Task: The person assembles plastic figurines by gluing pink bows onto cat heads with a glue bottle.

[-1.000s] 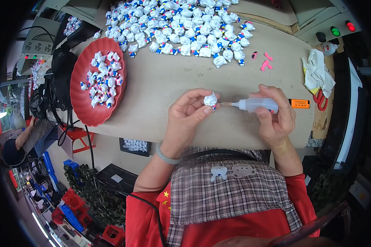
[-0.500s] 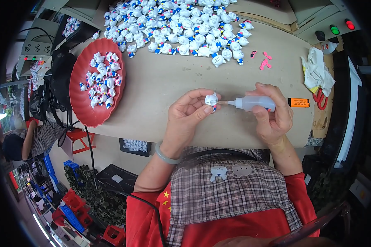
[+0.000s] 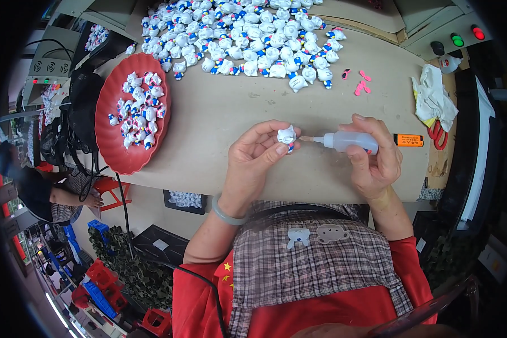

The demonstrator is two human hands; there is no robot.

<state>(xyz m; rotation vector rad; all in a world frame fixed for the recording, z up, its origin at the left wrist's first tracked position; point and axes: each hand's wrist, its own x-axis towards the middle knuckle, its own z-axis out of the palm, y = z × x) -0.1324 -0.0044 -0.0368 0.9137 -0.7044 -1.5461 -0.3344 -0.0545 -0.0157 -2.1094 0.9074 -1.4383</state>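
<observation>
Between the thumb and fingers of my left hand is a small white cat-like figurine with blue and red on its lower part. My right hand grips a translucent squeeze bottle lying sideways, its thin nozzle pointing left. The nozzle tip is at the figurine's right side; whether it touches cannot be told. Several pink bow-shaped pieces lie on the table beyond my right hand. A large pile of similar figurines covers the far part of the table.
A red scalloped tray with more figurines stands at the left. To the right are an orange box, red-handled scissors and a crumpled white cloth. Black cables hang by the left edge. Another person is at far left.
Figurine and bottle have shifted very slightly, with the nozzle still beside the figurine. The person at far left has moved, an arm now reaching toward the red stool.
</observation>
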